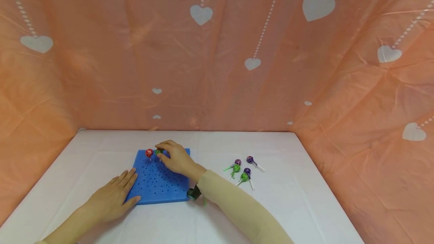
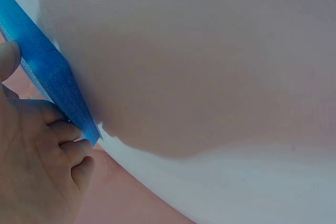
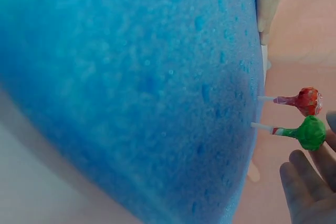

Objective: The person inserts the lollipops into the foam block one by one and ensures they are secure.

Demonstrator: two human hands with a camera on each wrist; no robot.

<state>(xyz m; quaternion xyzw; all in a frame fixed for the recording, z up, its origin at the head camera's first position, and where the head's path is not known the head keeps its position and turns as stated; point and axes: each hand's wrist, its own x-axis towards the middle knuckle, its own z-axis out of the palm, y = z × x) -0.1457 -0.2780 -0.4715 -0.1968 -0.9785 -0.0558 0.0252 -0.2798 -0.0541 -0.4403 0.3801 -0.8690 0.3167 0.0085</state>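
Observation:
A blue foam board (image 1: 159,183) dotted with small holes lies on the white table. At its far left edge a red-wrapped lollipop (image 1: 149,153) stands upright on its stick. Beside it is a green-wrapped lollipop (image 3: 311,132), its stick end at the foam surface. My right hand (image 1: 176,158) pinches the green lollipop's head between thumb and fingers; in the head view the hand partly covers it. My left hand (image 1: 112,197) rests along the board's left side, fingers straight, fingertips and thumb touching the edge. The left wrist view shows this hand (image 2: 39,150) against the blue edge.
Right of the board, several purple- and green-wrapped lollipops lie loose, among them a green one (image 1: 244,177) and a purple one (image 1: 250,159). A dark wrist device (image 1: 194,192) sits under the right forearm. An orange curtain (image 1: 217,97) with white hearts surrounds the table.

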